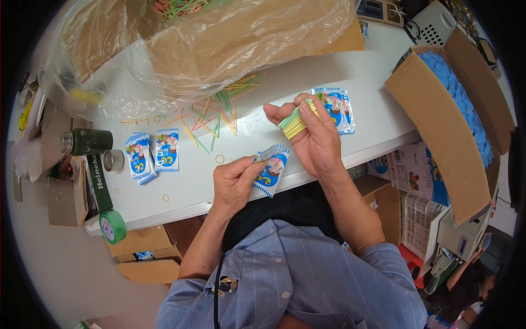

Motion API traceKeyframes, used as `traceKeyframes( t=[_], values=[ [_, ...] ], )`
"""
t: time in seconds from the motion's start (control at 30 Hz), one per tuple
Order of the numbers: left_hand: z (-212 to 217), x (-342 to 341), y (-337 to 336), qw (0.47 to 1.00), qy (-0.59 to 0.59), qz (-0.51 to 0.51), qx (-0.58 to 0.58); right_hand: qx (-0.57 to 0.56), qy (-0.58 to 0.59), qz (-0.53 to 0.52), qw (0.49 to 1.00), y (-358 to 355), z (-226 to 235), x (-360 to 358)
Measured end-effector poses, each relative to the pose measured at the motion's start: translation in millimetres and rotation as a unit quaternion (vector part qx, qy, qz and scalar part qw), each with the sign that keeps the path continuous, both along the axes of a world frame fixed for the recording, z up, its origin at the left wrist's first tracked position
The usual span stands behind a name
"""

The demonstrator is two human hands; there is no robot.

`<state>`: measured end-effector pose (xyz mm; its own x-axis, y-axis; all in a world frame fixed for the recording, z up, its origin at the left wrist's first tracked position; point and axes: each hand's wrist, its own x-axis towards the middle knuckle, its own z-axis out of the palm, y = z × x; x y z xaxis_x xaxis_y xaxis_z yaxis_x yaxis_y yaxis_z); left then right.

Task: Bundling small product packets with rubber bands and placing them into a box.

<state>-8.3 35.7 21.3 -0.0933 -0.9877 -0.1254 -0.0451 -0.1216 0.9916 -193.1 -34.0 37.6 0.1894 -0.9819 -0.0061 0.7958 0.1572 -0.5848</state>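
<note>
Above the near edge of the white table, my left hand (pixel 233 183) pinches a small blue-and-white packet (pixel 272 174) by its upper left part. The packet's top looks parted, though I cannot see inside it. My right hand (pixel 320 140), further right and higher, is closed round a bundle of thin yellow and green sticks (pixel 296 125). The thumb presses on the bundle, which slants down toward the packet without touching it. Behind the right hand lie several similar packets (pixel 343 112). More packets (pixel 167 149) rest at the left of the table.
Loose coloured sticks (pixel 211 123) spill from a plastic-lined carton (pixel 257 41) at the back. Rubber bands (pixel 220 159) lie about. A dark green flask (pixel 93 141), its metal cup (pixel 113 160) and green tape (pixel 113 226) stand left. An open carton of blue packets (pixel 457 101) is right.
</note>
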Motion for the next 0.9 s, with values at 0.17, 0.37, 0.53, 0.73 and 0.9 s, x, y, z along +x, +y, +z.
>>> traceKeyframes(
  t=[0.17, 0.37, 0.53, 0.73, 0.9],
  values=[
    [6.1, -5.6, 0.8, 0.999, 0.04, -0.015, 0.012, -0.034, 0.0, 0.02, 0.999, 6.2, 14.5, 4.8],
    [5.2, -8.3, 1.0, 0.998, 0.064, -0.009, 0.019, -0.064, 0.064, 0.033, 0.995, 13.7, 6.9, 5.5],
    [2.9, -9.2, 0.7, 0.996, 0.082, 0.007, 0.031, -0.082, 0.098, 0.06, 0.99, 17.8, 1.7, 2.9],
    [1.8, -12.2, 2.4, 0.997, 0.061, 0.021, 0.04, -0.047, 0.193, 0.081, 0.977, 23.0, -0.4, 3.0],
    [-1.6, -19.1, 1.7, 0.986, 0.141, 0.061, 0.058, -0.088, 0.294, 0.138, 0.942, 17.8, -7.2, -2.6]
  ],
)
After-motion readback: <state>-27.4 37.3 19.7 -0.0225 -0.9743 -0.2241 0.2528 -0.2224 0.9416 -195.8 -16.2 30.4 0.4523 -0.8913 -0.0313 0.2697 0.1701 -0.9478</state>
